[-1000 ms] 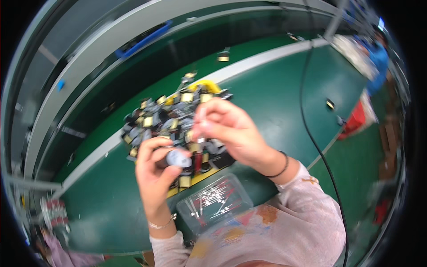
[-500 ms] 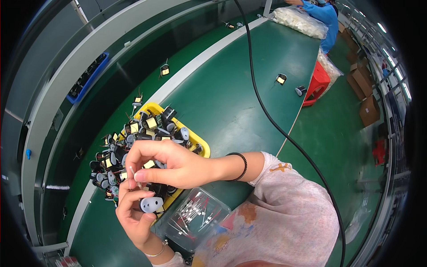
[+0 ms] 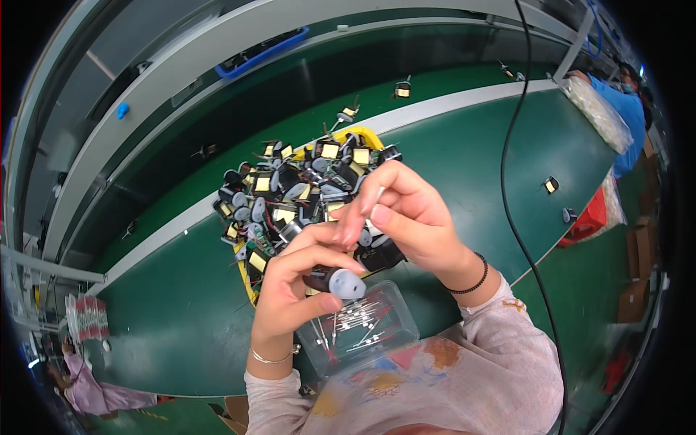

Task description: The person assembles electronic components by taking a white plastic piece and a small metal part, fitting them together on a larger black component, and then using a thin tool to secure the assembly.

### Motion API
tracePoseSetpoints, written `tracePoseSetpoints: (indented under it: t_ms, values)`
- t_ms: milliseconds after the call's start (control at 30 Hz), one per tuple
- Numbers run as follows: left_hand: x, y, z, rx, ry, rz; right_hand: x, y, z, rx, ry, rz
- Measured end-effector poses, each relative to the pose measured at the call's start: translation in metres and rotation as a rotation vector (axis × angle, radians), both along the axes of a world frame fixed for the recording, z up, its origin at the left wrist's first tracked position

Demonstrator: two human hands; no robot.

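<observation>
My left hand (image 3: 288, 288) grips a small black device with a grey rounded end cap (image 3: 347, 284), which faces right and has small holes in it. Just above it, my right hand (image 3: 413, 221) pinches a thin white-tipped piece (image 3: 379, 194) between thumb and fingers. The fingertips of both hands are close together, so the thin piece's lower end is hidden. Beneath them stands a clear plastic box (image 3: 412, 328) with several thin white pieces with red wires. Behind the hands, a yellow bin (image 3: 371, 136) is heaped with similar black-and-grey devices with yellow pads.
Several loose devices lie on the green bench (image 3: 464, 145), one with a yellow pad (image 3: 552, 185) at right. A black cable (image 3: 505, 167) hangs across the right side. A blue tray (image 3: 262, 54) sits on the shelf beyond. Co-workers are at far right (image 3: 625, 109) and lower left (image 3: 94, 388).
The view has swung, so bench, bin and hands appear farther right, and the lower-left co-worker shows. Both hands keep their holds, fingertips still close together.
</observation>
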State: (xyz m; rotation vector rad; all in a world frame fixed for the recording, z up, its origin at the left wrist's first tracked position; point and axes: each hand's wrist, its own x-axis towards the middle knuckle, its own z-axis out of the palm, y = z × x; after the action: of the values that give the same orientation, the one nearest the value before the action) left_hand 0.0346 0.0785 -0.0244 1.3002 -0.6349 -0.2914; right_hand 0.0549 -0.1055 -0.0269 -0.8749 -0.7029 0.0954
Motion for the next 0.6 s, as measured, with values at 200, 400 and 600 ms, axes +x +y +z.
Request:
tracePoseSetpoints:
  t_ms: [200,400,600]
  values:
    - [0.002,-0.001,-0.001,-0.021,0.069,-0.079,-0.004,-0.001,0.004,-0.014,0.033,0.046]
    - [-0.003,-0.005,-0.006,-0.108,0.171,-0.180,-0.007,0.001,0.005,-0.023,0.007,-0.003]
    - [-0.007,-0.003,-0.004,-0.139,0.217,-0.213,-0.012,-0.001,0.006,-0.030,0.008,-0.001]
